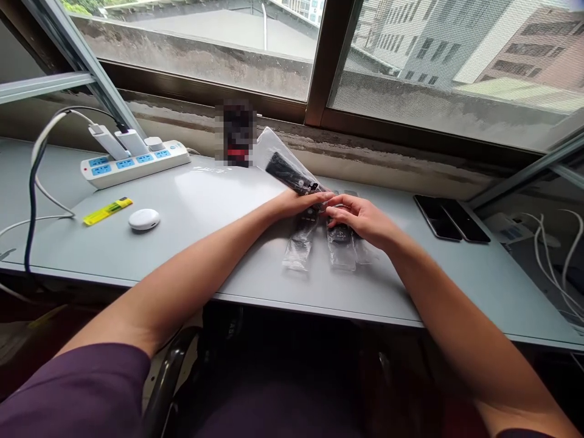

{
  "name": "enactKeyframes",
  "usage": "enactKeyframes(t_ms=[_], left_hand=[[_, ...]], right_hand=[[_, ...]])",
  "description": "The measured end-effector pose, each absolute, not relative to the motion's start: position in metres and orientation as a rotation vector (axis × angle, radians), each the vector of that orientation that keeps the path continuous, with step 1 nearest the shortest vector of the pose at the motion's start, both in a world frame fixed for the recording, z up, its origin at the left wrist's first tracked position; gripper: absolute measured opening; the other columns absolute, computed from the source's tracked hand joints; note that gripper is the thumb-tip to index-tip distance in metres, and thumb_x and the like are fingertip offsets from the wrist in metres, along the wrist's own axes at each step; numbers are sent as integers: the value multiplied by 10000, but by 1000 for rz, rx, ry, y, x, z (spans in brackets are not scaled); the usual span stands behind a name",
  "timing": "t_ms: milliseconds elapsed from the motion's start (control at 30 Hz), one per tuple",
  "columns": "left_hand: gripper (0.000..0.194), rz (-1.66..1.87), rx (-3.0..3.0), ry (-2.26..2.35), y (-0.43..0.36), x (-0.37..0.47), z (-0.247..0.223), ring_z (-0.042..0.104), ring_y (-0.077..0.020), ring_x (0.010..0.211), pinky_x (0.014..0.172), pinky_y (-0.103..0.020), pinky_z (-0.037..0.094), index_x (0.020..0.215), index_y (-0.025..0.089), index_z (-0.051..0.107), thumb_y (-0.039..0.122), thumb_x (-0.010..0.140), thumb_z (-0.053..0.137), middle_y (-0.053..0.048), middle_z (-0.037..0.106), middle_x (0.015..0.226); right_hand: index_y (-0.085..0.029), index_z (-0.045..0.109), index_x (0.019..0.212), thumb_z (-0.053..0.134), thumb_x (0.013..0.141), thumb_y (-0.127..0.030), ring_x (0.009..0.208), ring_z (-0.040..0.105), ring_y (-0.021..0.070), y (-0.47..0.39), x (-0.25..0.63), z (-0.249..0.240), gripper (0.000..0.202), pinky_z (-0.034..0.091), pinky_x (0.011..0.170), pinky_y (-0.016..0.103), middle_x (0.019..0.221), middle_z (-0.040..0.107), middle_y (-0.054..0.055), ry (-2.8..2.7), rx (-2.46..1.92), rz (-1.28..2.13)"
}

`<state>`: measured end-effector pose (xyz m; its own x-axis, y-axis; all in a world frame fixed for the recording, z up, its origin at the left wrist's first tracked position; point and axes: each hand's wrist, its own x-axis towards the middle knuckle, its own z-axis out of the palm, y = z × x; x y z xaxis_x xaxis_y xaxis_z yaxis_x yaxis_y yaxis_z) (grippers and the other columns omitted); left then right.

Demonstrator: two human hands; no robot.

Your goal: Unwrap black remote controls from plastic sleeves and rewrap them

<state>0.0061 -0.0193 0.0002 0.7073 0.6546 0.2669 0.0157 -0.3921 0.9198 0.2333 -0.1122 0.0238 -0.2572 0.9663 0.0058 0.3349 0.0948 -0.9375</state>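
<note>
Clear plastic bags with dark items in them lie at the middle of the desk. The longest bag [283, 169] reaches toward the window, with a black strip-like item inside. My left hand [296, 202] rests over its lower end, fingers stretched to the right; what its fingers hold, if anything, is hidden. My right hand [358, 218] has bent fingers meeting the left fingertips, above a second bag [341, 246] holding a dark piece. Another crumpled bag [300, 246] lies below my left hand. The small thing between the fingertips is too unclear to name.
On the left stand a power strip [137, 165] with chargers and cables, a yellow packet [107, 211] and a white round case [144, 219]. Two dark phones [438, 218] [463, 220] lie right. A blurred dark object [237, 134] is by the window.
</note>
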Motion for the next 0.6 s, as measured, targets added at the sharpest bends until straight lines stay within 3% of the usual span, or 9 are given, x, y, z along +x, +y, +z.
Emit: enactKeyframes(t_ms=[433,600], left_hand=[[493,807,1705,593,-28,4,3,759,-333,1127,1068,-495,580,1019,203,830,686,946,774,-115,813,1056],[494,803,1635,567,-30,3,6,768,-355,1151,1042,-489,602,1069,212,834,676,900,819,-106,813,1004]], right_hand=[[-290,812,1164,917,886,-721,973,813,288,-112,233,23,523,644,1038,514,1169,869,66,-1664,-1247,1209],[-296,812,1123,911,879,-747,1110,814,329,-112,233,23,523,655,1017,500,1199,862,66,-1669,-1231,1202]])
